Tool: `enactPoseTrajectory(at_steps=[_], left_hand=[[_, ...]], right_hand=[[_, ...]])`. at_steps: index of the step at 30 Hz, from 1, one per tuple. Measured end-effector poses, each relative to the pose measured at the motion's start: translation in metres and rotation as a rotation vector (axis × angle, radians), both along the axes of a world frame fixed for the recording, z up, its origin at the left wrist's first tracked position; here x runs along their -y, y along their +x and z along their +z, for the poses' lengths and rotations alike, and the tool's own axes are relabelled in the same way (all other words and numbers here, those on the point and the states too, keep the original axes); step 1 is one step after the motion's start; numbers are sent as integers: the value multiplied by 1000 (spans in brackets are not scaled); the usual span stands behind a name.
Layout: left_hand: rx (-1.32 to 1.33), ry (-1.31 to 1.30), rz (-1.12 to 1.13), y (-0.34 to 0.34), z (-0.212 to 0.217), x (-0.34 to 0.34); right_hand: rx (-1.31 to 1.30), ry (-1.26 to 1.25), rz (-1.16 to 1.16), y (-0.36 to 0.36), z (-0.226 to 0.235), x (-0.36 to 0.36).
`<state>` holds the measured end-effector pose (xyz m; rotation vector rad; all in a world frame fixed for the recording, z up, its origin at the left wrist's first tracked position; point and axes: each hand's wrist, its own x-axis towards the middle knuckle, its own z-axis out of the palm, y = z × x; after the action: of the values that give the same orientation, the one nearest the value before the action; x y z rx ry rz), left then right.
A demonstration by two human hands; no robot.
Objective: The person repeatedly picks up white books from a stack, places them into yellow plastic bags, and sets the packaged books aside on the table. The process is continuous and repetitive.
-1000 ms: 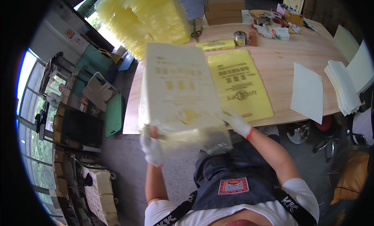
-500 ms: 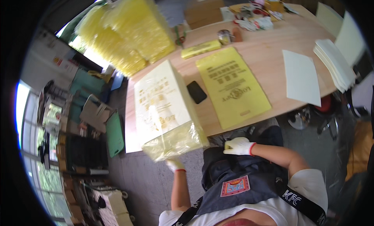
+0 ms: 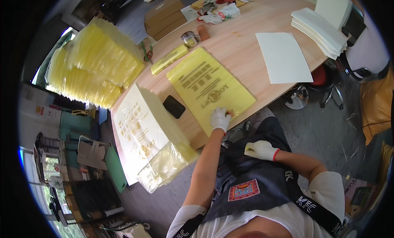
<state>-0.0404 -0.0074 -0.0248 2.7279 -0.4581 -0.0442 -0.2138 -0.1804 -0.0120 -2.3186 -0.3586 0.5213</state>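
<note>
A flat yellow printed bag [image 3: 211,88] lies on the wooden table [image 3: 246,37] in front of me. My left hand [image 3: 220,118], in a white glove, rests on its near corner with the fingers curled on the edge. My right hand [image 3: 260,149], also gloved, hovers over my lap below the table edge, loosely closed with nothing in it. A bundle of bags with a white printed face [image 3: 143,139] lies at the table's left end, overhanging the edge. A black phone [image 3: 174,106] sits between the bundle and the flat bag.
A tall fanned stack of yellow bags [image 3: 98,65] fills the far left of the table. A white sheet [image 3: 283,57] and a pile of white sheets [image 3: 320,28] lie to the right. A metal cup [image 3: 189,39], cardboard boxes [image 3: 164,16] and a stool [image 3: 316,86] are also nearby.
The bundle, held up by both hands a second ago, now lies on the table's left end. My left hand let go and moved right onto the flat yellow bag; my right hand dropped to my lap.
</note>
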Motion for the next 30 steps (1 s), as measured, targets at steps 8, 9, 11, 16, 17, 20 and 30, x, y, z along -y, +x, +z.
enactPoseTrajectory(at_steps=[8,9,11,16,17,20,30], left_hand=[[-151,-343,-36,33,-17,-25],[-161,-324,-21,37,-5,-15],[-178,-280,29,37,29,0],[-20,-554,131,55,29,-37],[-96,-857,138,59,48,-28],[-291,-1540,167,48,111,-10],[-91,-711,-208,-19,117,57]], right_hand=[[-412,571,-225,46,11,16],[-325,625,-324,68,5,14],[-46,435,-521,112,12,-2],[-99,454,-516,168,58,-34],[33,290,-477,177,26,-25],[166,-54,-410,164,-37,20],[218,72,-389,139,21,-1]])
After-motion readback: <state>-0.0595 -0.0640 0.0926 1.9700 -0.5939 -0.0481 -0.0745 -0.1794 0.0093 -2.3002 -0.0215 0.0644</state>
